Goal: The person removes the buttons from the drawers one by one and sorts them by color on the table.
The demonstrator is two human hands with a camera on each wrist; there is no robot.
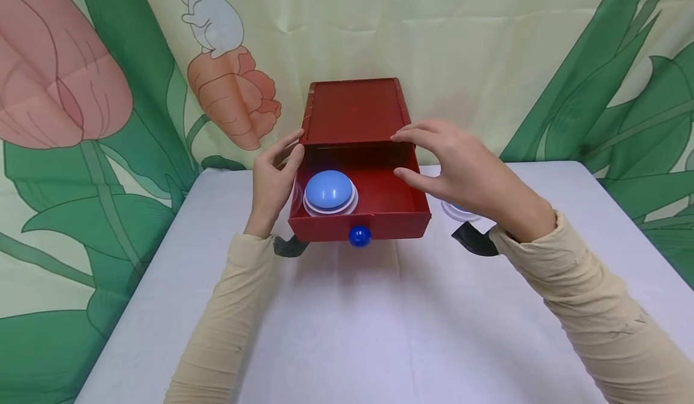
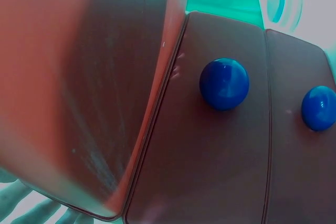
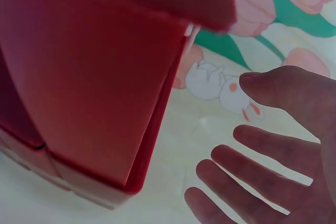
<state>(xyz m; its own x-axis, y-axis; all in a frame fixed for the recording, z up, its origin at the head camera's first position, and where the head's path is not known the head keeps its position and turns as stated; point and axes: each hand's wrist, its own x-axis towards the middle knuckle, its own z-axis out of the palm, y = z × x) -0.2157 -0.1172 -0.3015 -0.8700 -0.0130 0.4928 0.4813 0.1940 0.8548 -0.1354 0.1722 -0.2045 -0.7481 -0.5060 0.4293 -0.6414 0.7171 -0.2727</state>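
A small red drawer cabinet [image 1: 355, 112] stands on the white table, its top drawer [image 1: 398, 226] pulled out toward me. Inside the drawer, at the left, sits a round blue dome on a white base [image 1: 329, 190]. My left hand [image 1: 276, 175] rests along the cabinet's left side, thumb and fingertips right at the edge where drawer and cabinet meet. On the other side, my right hand [image 1: 455, 166] is held with fingers spread, its thumb over the drawer's right wall in the head view. The right wrist view shows that hand's fingers [image 3: 252, 182] apart and holding nothing.
A blue knob [image 1: 360, 236] sticks out from the open drawer's front. Lower drawer fronts with blue knobs [image 2: 224, 84] show in the left wrist view. A second blue-and-white round object [image 1: 459, 212] lies on the table [image 1: 347, 332], partly behind my right hand. A printed curtain [image 1: 461, 49] hangs behind.
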